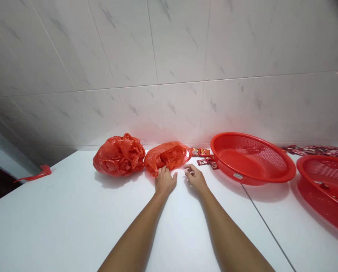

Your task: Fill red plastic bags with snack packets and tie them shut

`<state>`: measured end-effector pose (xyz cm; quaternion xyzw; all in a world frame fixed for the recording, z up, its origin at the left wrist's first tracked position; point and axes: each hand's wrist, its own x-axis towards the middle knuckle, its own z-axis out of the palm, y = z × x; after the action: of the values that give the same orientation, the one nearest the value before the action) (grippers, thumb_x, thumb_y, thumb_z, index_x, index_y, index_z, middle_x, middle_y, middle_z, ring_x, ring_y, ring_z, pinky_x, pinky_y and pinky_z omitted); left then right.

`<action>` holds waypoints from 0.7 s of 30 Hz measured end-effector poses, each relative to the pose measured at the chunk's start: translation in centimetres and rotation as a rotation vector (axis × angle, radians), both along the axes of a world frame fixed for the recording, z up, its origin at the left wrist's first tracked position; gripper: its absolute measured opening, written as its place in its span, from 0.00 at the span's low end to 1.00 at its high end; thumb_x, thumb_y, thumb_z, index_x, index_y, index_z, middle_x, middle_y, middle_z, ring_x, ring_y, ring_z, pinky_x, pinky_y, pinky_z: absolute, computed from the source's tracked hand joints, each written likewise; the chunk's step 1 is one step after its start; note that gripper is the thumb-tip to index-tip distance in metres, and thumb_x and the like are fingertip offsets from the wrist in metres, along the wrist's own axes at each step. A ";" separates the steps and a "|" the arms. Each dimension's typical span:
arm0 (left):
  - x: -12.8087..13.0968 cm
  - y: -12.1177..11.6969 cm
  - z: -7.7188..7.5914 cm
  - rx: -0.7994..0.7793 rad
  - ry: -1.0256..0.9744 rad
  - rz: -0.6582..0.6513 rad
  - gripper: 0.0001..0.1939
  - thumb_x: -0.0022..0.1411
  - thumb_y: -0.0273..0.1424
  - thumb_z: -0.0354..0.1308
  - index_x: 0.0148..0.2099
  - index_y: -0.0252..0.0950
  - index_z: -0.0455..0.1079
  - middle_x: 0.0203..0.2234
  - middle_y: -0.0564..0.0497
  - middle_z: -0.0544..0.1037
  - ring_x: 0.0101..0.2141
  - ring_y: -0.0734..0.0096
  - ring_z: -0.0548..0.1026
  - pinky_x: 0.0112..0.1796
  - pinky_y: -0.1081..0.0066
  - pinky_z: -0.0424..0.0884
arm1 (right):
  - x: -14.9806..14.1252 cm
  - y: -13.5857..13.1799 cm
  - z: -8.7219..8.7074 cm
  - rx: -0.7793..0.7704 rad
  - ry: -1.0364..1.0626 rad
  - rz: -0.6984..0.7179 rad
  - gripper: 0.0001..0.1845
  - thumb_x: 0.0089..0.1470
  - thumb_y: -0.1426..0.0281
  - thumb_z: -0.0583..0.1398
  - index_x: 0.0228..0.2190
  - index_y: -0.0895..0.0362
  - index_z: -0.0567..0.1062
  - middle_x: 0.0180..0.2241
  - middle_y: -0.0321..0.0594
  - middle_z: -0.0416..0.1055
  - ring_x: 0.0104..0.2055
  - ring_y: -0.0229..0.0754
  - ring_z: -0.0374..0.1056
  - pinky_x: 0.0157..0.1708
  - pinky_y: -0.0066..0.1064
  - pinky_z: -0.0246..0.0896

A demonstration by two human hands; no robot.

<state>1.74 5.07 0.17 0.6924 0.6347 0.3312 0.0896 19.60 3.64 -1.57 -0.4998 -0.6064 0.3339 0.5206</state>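
Observation:
My left hand rests on the white table with its fingertips touching the near edge of a flattened red plastic bag. My right hand lies just right of it, fingers loosely curled and apart, holding nothing, close to the bag's open end. A fuller, crumpled red plastic bag sits to the left of the flat one. A few small red packets lie between the flat bag and a round red plastic basket.
A second red basket stands at the right edge with something small inside. More red packets lie along the tiled wall behind it. A red strip lies at the table's left edge. A seam runs across the table near the first basket.

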 end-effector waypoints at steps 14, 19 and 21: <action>-3.2 -3.5 0.8 -0.035 -0.692 -0.166 0.26 0.54 0.41 0.67 0.23 0.41 0.50 0.17 0.60 0.58 0.21 0.77 0.58 0.25 0.74 0.60 | -1.9 0.0 0.4 -0.160 0.222 0.291 0.18 0.47 0.59 0.73 0.38 0.55 0.83 0.21 0.31 0.71 0.25 0.37 0.64 0.29 0.29 0.57; -2.6 -1.6 0.4 -0.007 -0.880 -0.034 0.18 0.55 0.41 0.63 0.30 0.42 0.54 0.22 0.61 0.62 0.23 0.76 0.63 0.27 0.75 0.67 | -0.2 1.6 0.3 -0.214 0.520 0.204 0.25 0.53 0.46 0.63 0.21 0.53 0.66 0.18 0.34 0.64 0.21 0.37 0.58 0.22 0.29 0.52; -2.6 -1.0 0.1 -0.004 -0.934 0.027 0.17 0.56 0.42 0.61 0.33 0.42 0.55 0.23 0.61 0.64 0.24 0.76 0.65 0.27 0.75 0.69 | 1.1 1.8 0.5 -0.205 0.648 0.169 0.26 0.52 0.46 0.62 0.21 0.52 0.61 0.20 0.35 0.64 0.23 0.39 0.59 0.22 0.31 0.55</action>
<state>-0.88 4.11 0.25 0.4606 0.5359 0.6076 0.3627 20.74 5.48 -1.11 -0.3656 -0.4120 0.5762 0.6038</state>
